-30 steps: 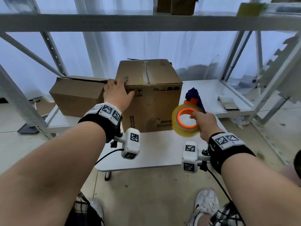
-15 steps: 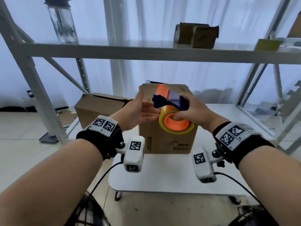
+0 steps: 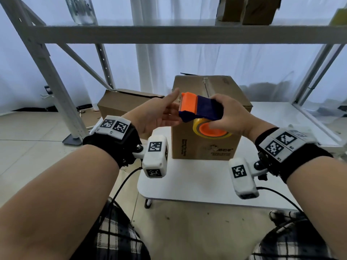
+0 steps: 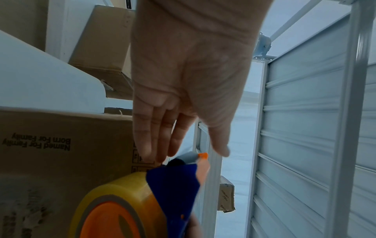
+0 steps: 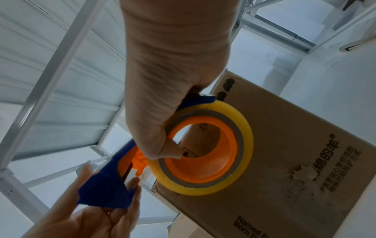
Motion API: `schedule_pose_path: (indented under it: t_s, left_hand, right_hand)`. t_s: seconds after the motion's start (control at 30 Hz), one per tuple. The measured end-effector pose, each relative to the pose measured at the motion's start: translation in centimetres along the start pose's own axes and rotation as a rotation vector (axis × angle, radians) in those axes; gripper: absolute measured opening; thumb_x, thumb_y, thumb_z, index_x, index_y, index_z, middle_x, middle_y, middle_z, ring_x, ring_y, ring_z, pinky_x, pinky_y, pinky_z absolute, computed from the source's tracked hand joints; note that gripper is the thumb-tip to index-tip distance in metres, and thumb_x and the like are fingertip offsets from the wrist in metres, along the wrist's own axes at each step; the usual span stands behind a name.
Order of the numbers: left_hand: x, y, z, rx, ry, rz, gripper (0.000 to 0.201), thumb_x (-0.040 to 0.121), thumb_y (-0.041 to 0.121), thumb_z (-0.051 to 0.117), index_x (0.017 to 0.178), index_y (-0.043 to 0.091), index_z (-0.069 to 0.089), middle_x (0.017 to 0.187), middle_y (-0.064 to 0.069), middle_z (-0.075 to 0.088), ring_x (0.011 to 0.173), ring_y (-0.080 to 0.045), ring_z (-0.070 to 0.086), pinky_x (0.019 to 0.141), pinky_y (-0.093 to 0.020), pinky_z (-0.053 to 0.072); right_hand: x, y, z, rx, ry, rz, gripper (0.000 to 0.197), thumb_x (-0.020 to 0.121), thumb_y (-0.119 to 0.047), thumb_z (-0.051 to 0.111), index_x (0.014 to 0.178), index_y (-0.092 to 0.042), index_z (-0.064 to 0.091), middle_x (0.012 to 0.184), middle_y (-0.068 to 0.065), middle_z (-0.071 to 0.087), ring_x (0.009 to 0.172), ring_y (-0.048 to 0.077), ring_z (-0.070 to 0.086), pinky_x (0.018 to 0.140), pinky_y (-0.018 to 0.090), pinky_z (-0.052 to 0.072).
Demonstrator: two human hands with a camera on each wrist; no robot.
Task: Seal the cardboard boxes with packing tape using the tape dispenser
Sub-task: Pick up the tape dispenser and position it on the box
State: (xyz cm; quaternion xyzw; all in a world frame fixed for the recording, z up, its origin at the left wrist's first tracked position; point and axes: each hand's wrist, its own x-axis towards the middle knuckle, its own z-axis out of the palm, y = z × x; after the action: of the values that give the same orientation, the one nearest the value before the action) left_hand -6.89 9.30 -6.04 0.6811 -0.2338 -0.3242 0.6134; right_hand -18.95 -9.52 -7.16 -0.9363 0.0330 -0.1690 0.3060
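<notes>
A blue and orange tape dispenser [image 3: 201, 109] carrying a yellow tape roll [image 3: 212, 131] is held in the air in front of the large cardboard box [image 3: 206, 145]. My right hand [image 3: 228, 116] grips it from the right, thumb over the roll's orange core [image 5: 203, 145]. My left hand [image 3: 165, 111] is open, palm up. Its straight fingers [image 4: 154, 145] touch the dispenser's orange cutter end [image 4: 203, 167], thumb raised. The box stands on the white table [image 3: 197, 181], flaps shut, with old tape along its top seam. A second cardboard box [image 3: 127, 103] lies behind on the left.
A grey metal rack upright [image 3: 47, 72] and its crossbeam [image 3: 187, 34] frame the space. On the upper shelf stand small boxes [image 3: 249, 10] and a clear bottle [image 3: 80, 10]. A white lower shelf board [image 3: 281, 117] lies right of the box. My knees are below the table edge.
My left hand left the box top and came to the dispenser's front end. My right hand lifted the dispenser off the table and turned it level in front of the box.
</notes>
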Motion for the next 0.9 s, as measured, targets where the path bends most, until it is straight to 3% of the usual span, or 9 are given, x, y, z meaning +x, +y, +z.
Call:
schedule_pose_path:
  t_s: [0.13,0.27,0.33,0.47,0.6,0.7,0.83,0.9]
  left_hand:
    - [0.0,-0.7,0.0,0.047,-0.019,0.021,0.032,0.092,0.038,0.058,0.098,0.008,0.063,0.082,-0.005,0.066,0.074,-0.015,0.064,0.064,-0.022,0.055]
    - [0.0,-0.9,0.2,0.047,-0.019,0.035,0.032,0.092,0.032,0.058,0.105,0.003,0.062,0.081,-0.005,0.067,0.071,-0.012,0.063,0.063,-0.02,0.054]
    - [0.0,-0.9,0.3,-0.001,-0.01,0.038,0.028,0.092,0.029,0.058,0.101,0.004,0.063,0.08,-0.006,0.066,0.068,-0.012,0.062,0.062,-0.019,0.055]
    - [-0.2,-0.8,0.2,-0.072,0.001,0.015,0.012,0.094,0.014,0.055,0.095,0.005,0.063,0.076,-0.006,0.067,0.065,-0.011,0.063,0.063,-0.02,0.056]
    - [-0.2,-1.1,0.1,0.069,0.063,-0.013,0.01,0.093,0.01,0.058,0.096,0.003,0.064,0.078,-0.009,0.067,0.064,-0.012,0.065,0.058,-0.02,0.055]
    - [0.2,-1.6,-0.1,0.244,0.143,-0.012,0.011,0.09,0.017,0.063,0.088,0.006,0.067,0.078,-0.006,0.069,0.068,-0.012,0.067,0.057,-0.019,0.055]
    - [1.1,-2.4,-0.6,0.362,0.254,0.01,0.014,0.089,0.021,0.066,0.085,0.007,0.067,0.079,-0.007,0.069,0.068,-0.011,0.066,0.063,-0.021,0.054]
    - [1.4,-2.8,-1.0,0.387,0.273,0.019,0.015,0.089,0.02,0.066,0.083,0.006,0.067,0.082,-0.011,0.068,0.069,-0.014,0.065,0.066,-0.023,0.055]
  right_hand:
    - [-0.2,0.2,0.1,-0.11,-0.012,0.002,0.051,0.066,-0.018,0.077,0.112,-0.011,0.056,0.099,0.007,0.057,0.09,0.023,0.055,0.077,0.032,0.047]
    - [-0.3,0.4,0.3,-0.14,-0.009,0.006,0.058,0.058,-0.033,0.068,0.112,-0.015,0.055,0.098,0.003,0.055,0.088,0.018,0.052,0.072,0.023,0.042]
    - [-0.2,0.6,0.3,-0.137,-0.005,0.014,0.059,0.058,-0.033,0.068,0.112,-0.015,0.054,0.099,0.003,0.054,0.088,0.017,0.051,0.07,0.02,0.04]
    - [-0.3,1.2,0.2,-0.143,-0.006,0.026,0.053,0.067,-0.016,0.079,0.114,-0.014,0.052,0.101,0.004,0.053,0.09,0.018,0.051,0.068,0.019,0.039]
    - [-0.4,1.1,0.5,-0.202,-0.059,0.01,0.054,0.069,-0.019,0.079,0.115,-0.014,0.051,0.101,0.001,0.051,0.09,0.016,0.051,0.067,0.018,0.039]
    - [-0.3,0.8,0.9,-0.234,-0.117,-0.003,0.06,0.069,-0.026,0.081,0.118,-0.016,0.049,0.106,0.001,0.054,0.096,0.017,0.053,0.076,0.023,0.046]
    - [-0.3,0.1,1.8,-0.275,-0.158,-0.023,0.078,0.074,-0.043,0.075,0.139,-0.028,0.034,0.119,0.002,0.053,0.103,0.017,0.052,0.088,0.033,0.048]
    - [-0.3,-0.3,2.1,-0.362,-0.183,-0.026,0.083,0.082,-0.049,0.065,0.148,-0.042,0.015,0.113,0.002,0.048,0.096,0.017,0.051,0.083,0.031,0.045]
